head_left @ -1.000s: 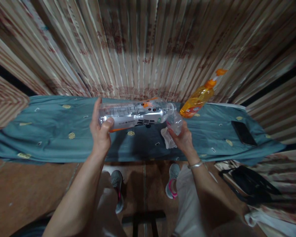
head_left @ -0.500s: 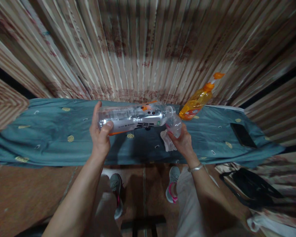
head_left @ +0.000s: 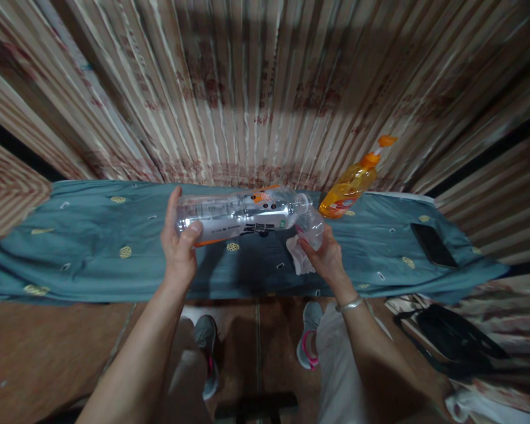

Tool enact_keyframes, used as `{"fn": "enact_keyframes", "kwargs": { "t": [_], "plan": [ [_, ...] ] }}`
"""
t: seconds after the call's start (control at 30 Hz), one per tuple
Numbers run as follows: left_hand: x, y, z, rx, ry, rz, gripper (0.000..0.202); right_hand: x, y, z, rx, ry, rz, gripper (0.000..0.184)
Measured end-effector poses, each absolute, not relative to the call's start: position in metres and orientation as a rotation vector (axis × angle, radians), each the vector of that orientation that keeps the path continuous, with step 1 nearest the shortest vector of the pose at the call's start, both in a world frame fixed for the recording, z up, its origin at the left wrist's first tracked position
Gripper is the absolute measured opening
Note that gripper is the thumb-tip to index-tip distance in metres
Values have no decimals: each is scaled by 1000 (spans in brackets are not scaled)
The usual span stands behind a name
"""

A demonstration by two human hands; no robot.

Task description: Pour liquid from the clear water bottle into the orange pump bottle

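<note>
Gripped near its base by my left hand (head_left: 181, 238), a clear plastic bottle (head_left: 238, 215) with a white and orange label lies on its side in the air, mouth to the right. My right hand (head_left: 327, 253) is closed around a small clear plastic cup (head_left: 310, 227), tilted against the bottle's mouth. Whether liquid passes between them I cannot tell. Below the cup, a crumpled white cloth or tissue (head_left: 299, 257) rests on the teal cloth, partly covered by my right hand.
A pump bottle of yellow-orange liquid (head_left: 347, 191) stands behind my right hand. On the teal-covered table (head_left: 92, 253) a black phone (head_left: 433, 244) lies at the right. Striped curtains (head_left: 247, 88) hang behind. A dark bag (head_left: 454, 335) sits low at the right.
Both hands keep their holds on the bottle and cup, almost in the same place. The view has shifted very slightly.
</note>
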State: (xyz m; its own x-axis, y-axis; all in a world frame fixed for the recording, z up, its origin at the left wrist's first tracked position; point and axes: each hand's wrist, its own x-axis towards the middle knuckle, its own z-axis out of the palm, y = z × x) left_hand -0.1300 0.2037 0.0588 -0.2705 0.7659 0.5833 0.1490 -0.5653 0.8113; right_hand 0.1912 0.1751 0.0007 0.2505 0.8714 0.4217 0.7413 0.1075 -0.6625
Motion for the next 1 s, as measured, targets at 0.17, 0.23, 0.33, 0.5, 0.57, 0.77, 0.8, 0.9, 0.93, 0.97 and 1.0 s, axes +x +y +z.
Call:
{"fn": "enact_keyframes", "kwargs": {
  "t": [0.17, 0.23, 0.33, 0.5, 0.57, 0.77, 0.8, 0.9, 0.93, 0.97, 1.0],
  "plan": [
    [-131, 204, 57, 1545, 1081, 1910, 74, 190, 175, 1, -1678, -1491, 198, 69],
    [-131, 205, 57, 1577, 1093, 1904, 73, 190, 175, 1, -1686, -1486, 198, 69],
    [-130, 204, 57, 1585, 1098, 1894, 73, 190, 175, 1, -1685, -1486, 191, 69],
    [-127, 203, 60, 1518, 1123, 1907, 80, 190, 174, 2, -1685, -1485, 202, 69],
    [-127, 202, 61, 1484, 1128, 1903, 79, 190, 174, 3, -1687, -1485, 206, 69],
    [-128, 204, 59, 1485, 1129, 1917, 72, 191, 175, 1, -1682, -1485, 195, 67],
    [-128, 205, 58, 1505, 1140, 1911, 72, 191, 175, 1, -1682, -1487, 189, 67],
    [-131, 206, 56, 1567, 1165, 1886, 72, 192, 175, 0, -1687, -1494, 172, 67],
    [-131, 206, 55, 1580, 1168, 1885, 71, 192, 176, 0, -1688, -1497, 168, 67],
    [-132, 206, 55, 1584, 1167, 1886, 71, 192, 176, 1, -1690, -1498, 165, 67],
    [-132, 206, 54, 1581, 1164, 1890, 70, 192, 175, 1, -1695, -1495, 163, 67]
  ]
}}
